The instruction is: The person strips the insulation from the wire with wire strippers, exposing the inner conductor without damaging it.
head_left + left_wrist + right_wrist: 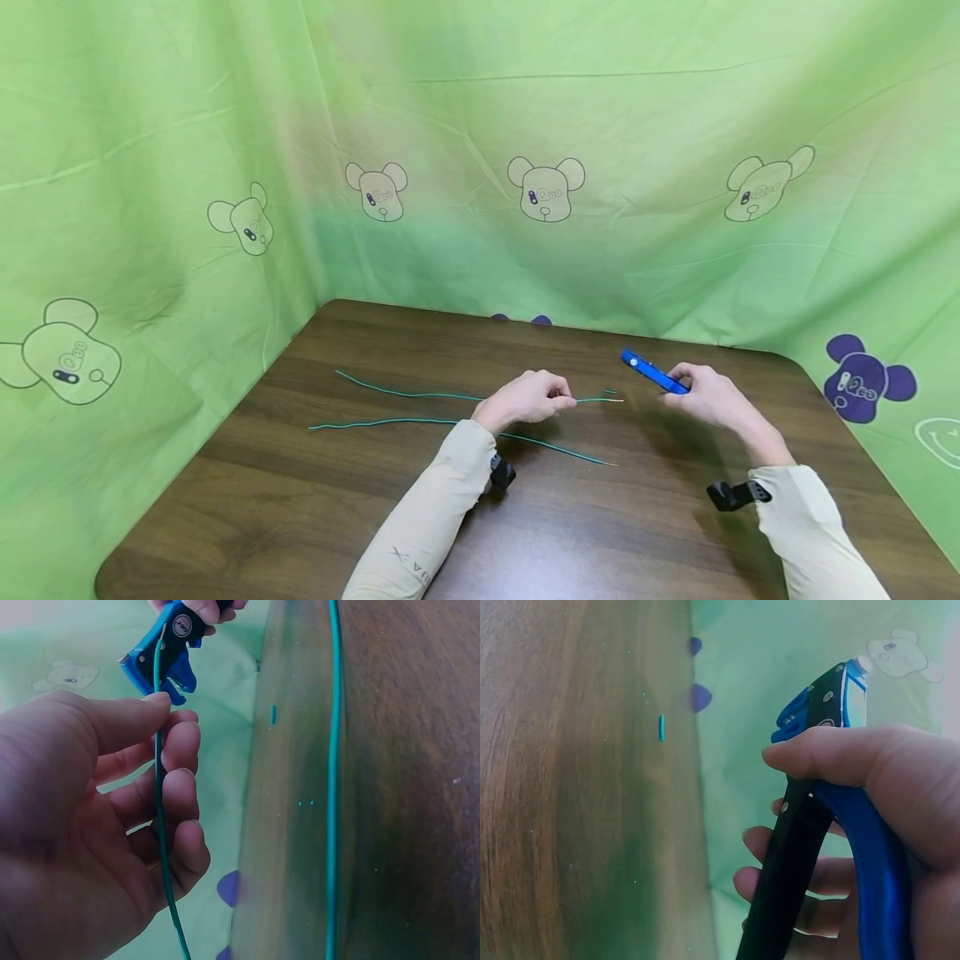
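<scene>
My left hand [525, 398] pinches a thin green wire [420, 395] between thumb and index finger, near the wire's right end. Bare copper shows at that tip, and the rest of the wire trails leftward past the palm. A second green wire [390, 422] lies on the table nearer to me, passing under my left wrist; its right end is bare too. To the right, my right hand [712, 398] grips a blue and black wire stripper [652, 372] by its handles, its head pointing left. In the head view the stripper stands apart from the held wire.
A short piece of green insulation [273, 715] lies on the brown wooden table [285, 508], with tiny green specks [306, 803] near it. Behind the table hangs a green curtain [465, 108] printed with bear heads.
</scene>
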A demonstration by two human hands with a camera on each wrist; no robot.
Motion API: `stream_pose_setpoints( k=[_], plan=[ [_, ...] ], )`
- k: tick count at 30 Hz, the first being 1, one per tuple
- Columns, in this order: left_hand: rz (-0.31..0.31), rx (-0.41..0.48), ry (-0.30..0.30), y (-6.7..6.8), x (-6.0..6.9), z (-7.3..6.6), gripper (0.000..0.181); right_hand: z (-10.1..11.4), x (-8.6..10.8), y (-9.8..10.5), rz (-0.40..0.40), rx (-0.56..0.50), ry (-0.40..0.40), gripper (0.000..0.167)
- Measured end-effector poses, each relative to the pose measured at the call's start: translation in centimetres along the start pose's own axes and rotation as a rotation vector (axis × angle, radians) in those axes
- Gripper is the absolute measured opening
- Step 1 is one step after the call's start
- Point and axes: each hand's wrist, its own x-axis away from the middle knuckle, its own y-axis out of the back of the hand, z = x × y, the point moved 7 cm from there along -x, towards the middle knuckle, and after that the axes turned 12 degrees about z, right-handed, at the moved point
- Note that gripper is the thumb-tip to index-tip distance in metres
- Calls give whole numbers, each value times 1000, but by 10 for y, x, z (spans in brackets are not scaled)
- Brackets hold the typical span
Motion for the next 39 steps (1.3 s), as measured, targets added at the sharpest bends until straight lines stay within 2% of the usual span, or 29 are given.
stream_pose_setpoints(
  k=[7,14,23,32,39],
  plan=[
    [23,-43,12,-6,-3,3,18,-5,0,0,-3,41,4,48],
    [42,-70,27,-10,-5,3,13,-15,-3,-3,-5,63,7,48],
    [38,-99,59,-11,-5,4,10,-26,-5,-6,20,59,-3,48],
    [17,-144,101,-15,-8,13,9,-36,-8,-10,50,64,-28,48],
    [41,-148,170,-19,-8,20,10,-40,-8,-12,64,71,-52,48]
  ],
)
